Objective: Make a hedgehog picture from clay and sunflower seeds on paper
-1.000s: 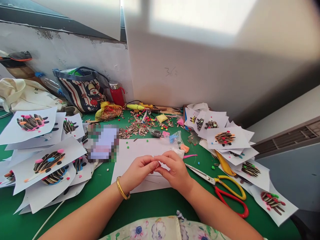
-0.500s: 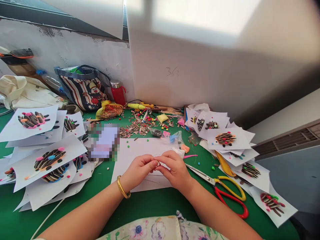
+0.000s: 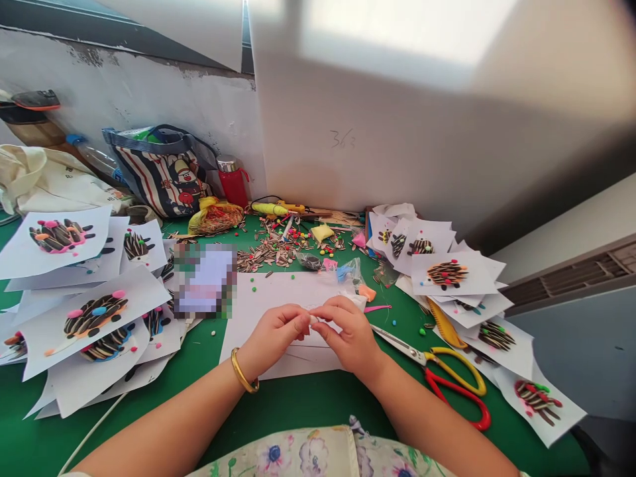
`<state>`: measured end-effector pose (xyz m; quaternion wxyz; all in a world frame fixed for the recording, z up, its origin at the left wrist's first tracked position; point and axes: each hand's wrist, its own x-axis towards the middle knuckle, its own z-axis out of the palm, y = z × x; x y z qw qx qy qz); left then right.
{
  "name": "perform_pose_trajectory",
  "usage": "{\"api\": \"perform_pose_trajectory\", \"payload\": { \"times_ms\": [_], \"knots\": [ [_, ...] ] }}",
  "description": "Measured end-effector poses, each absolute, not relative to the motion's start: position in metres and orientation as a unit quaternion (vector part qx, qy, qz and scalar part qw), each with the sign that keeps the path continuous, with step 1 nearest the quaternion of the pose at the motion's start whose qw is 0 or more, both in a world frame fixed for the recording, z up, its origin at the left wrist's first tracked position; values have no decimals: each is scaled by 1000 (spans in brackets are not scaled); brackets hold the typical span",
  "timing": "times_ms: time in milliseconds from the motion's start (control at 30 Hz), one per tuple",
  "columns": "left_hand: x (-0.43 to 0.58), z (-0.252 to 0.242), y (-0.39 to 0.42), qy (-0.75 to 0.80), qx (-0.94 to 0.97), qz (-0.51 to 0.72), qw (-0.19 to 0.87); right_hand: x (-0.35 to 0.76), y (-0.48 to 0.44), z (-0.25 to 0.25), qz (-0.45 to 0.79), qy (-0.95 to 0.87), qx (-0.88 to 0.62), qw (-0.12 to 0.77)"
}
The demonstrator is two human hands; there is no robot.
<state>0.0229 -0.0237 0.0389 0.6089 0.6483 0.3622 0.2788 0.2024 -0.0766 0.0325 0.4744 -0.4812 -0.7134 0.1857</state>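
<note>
My left hand and my right hand meet over a white sheet of paper. Pinched between the thumbs and fingertips of both is a small piece of white clay, mostly covered by the fingers. A gold bangle circles the left wrist. Just beyond the right hand lie an orange clay lump and a clear bag with blue clay. Scissors with one yellow and one red handle rest beside the right forearm.
Stacks of paper with seed hedgehogs stand at left and right. Loose sunflower seeds and small coloured balls lie at the back. A blurred-out rectangle, a striped bag and a red flask are at left.
The fingertips have parted slightly, so more of the white clay shows between them. Both hands stay over the paper; the view has shifted a little.
</note>
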Motion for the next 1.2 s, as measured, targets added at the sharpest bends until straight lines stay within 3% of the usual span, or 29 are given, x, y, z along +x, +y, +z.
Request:
{"api": "perform_pose_trajectory", "payload": {
  "times_ms": [133, 367, 600, 833, 1200],
  "knots": [
    [23, 39, -23, 346, 643, 294, 617, 202, -76, 32, 211, -682, -491, 500],
    [24, 33, -25, 360, 708, 342, 502, 199, -76, 31, 238, -689, -474, 494],
    [23, 31, -25, 360, 731, 356, 458, 201, -76, 34, 265, -683, -493, 470],
    [20, 26, -25, 360, 779, 373, 352, 198, -76, 33, 230, -664, -530, 474],
    [22, 26, -26, 326, 754, 437, 366, 196, -77, 33, 265, -674, -528, 443]
  ]
}}
